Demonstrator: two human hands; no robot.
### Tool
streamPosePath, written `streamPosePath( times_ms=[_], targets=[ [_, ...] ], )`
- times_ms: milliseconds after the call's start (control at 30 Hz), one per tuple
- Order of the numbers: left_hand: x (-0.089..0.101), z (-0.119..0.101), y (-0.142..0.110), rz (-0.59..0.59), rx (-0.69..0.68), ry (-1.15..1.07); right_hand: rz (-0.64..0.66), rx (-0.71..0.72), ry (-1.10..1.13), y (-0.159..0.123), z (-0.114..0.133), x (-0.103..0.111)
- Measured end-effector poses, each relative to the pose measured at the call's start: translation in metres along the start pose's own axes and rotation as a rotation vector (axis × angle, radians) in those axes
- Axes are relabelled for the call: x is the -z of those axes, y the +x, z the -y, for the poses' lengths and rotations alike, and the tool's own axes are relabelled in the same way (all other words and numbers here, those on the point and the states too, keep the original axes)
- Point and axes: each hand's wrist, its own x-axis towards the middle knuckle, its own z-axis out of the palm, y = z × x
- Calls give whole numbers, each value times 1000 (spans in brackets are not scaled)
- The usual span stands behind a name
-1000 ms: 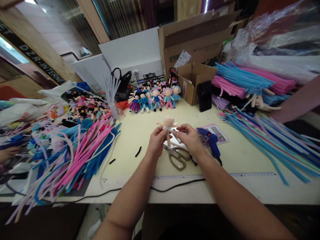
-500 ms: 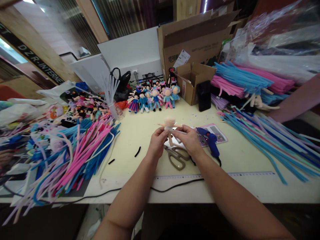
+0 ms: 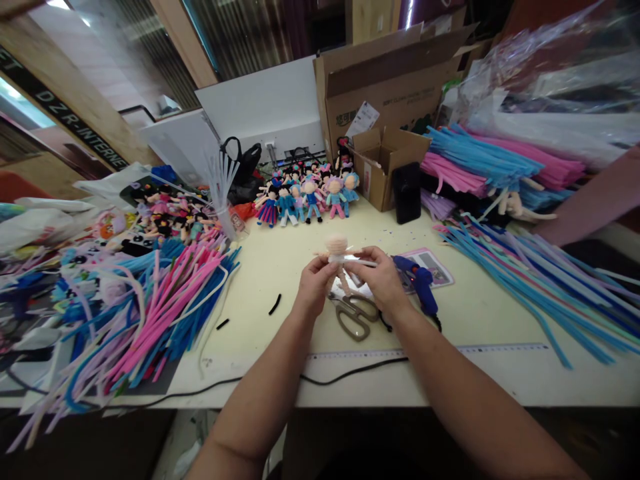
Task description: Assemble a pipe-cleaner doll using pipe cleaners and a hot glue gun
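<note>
Between my hands stands a small beige doll (image 3: pixel 337 245) with a round head, thin arms and legs, and a white band at its chest. My left hand (image 3: pixel 316 283) is closed on the doll's body from the left side. In my right hand (image 3: pixel 379 273), thumb and fingers pinch a white pipe cleaner (image 3: pixel 361 262) that runs across to the doll's chest. Just below lie grey-handled scissors (image 3: pixel 356 317). A blue glue gun (image 3: pixel 423 283) rests to the right, partly on a card (image 3: pixel 440 267).
A ruler (image 3: pixel 480 349) and a black cable (image 3: pixel 345 377) cross the table's front. Pipe cleaners lie heaped at left (image 3: pixel 155 300) and right (image 3: pixel 530 280). Finished dolls (image 3: pixel 310 193) stand at the back beside cardboard boxes (image 3: pixel 390 160). Two short black pieces (image 3: pixel 275 304) lie left of my hands.
My right hand has shifted slightly, and more of the white pipe cleaner shows between it and the doll. The doll's legs now look spread apart. My left hand keeps its hold.
</note>
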Motion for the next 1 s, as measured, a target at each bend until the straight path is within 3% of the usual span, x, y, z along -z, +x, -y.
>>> streamPosePath(
  times_ms=[167,333,700,1000],
  targets=[
    [1,-1,1,-36,4,-48,57,-111,168,-3,-4,-7],
    [0,2,1,-3,-13,-44,180,10,218,-8,-1,-13],
    [9,6,4,94,-40,108,104,-74,233,-7,-1,-13],
    [14,0,4,187,-83,249,35,-27,186,-8,-2,-15]
  ],
)
